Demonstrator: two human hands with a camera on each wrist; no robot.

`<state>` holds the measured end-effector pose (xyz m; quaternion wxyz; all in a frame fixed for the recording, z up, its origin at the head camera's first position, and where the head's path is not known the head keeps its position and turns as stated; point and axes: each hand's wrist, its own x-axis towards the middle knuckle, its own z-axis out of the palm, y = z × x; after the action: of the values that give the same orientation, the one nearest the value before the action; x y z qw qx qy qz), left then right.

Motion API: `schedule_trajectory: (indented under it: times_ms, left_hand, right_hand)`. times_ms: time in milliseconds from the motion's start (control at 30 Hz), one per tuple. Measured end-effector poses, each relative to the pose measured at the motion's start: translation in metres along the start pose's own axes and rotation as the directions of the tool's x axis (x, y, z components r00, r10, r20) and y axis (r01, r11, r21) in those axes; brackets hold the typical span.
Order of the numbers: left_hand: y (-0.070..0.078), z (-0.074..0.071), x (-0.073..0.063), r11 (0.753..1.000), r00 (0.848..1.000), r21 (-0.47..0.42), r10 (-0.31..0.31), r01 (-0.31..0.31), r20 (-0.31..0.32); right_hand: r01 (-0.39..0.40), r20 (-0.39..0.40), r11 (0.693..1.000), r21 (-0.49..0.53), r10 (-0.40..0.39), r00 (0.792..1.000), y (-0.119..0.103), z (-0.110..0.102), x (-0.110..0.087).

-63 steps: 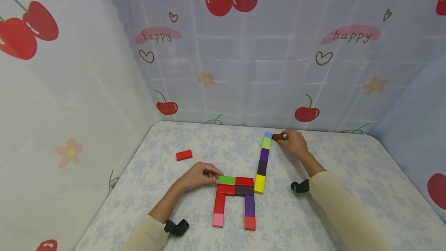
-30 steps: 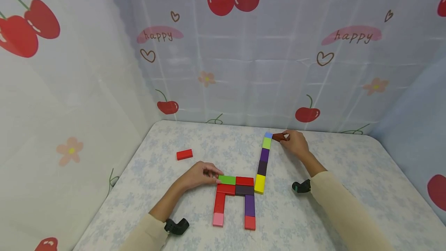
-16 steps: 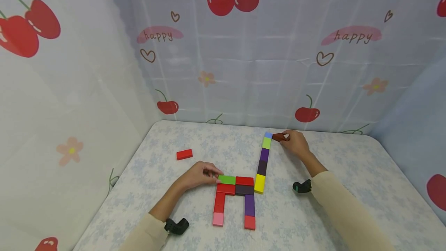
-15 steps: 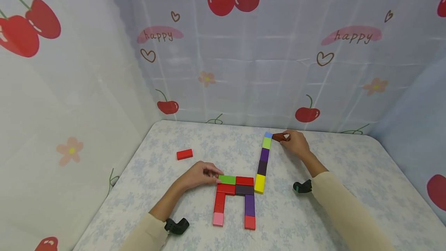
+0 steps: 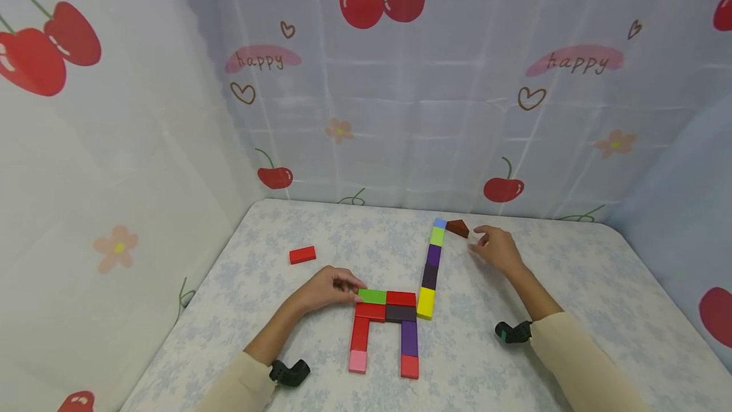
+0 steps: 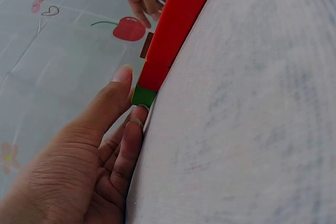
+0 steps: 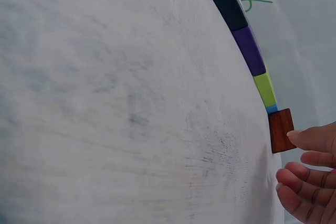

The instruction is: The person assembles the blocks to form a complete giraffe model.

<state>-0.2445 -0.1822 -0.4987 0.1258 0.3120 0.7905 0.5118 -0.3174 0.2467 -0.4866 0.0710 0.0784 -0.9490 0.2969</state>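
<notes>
My left hand [image 5: 327, 288] pinches the left end of a green block [image 5: 373, 297] between thumb and finger. That block tops a flat figure with two legs: a red block [image 5: 401, 299], a dark block [image 5: 401, 313], a purple block [image 5: 409, 338] and a pink block [image 5: 358, 361] among its pieces. A slanting column runs up from a yellow block [image 5: 426, 302] to a small blue block [image 5: 440, 223]. Against the blue one lies an angular brown wooden block [image 5: 457, 228]. Just right of it my right hand [image 5: 499, 250] hovers, fingers loosely bent and holding nothing.
A loose red block [image 5: 302, 255] lies at the back left of the pale patterned table [image 5: 229, 310]. Cherry-printed curtains [image 5: 400, 113] rise behind it and on both sides. Each wrist wears a black camera [image 5: 290, 373].
My right hand has let go of the brown block and drawn back to the right. The brown block stays beside the blue one. My left hand keeps its place.
</notes>
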Motion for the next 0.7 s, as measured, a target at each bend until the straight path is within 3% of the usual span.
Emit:
schedule_trajectory:
  times_ms: [267,533,700]
  left_hand:
    - [0.003,0.000,-0.002,1.000,1.000,-0.006,-0.002,0.002,-0.002]
    - [0.001,0.001,0.000,1.000,1.000,-0.003,0.001,-0.001,-0.001]
    - [-0.015,0.002,0.004,1.000,1.000,0.009,-0.016,0.016,0.001]
  right_hand:
    - [0.072,-0.056,0.997,0.025,-0.071,0.996,-0.014,-0.002,-0.029]
    - [0.082,-0.046,0.996,0.023,-0.081,0.996,-0.043,0.000,-0.058]
    - [0.098,-0.019,0.994,0.043,-0.097,0.995,-0.055,0.002,-0.071]
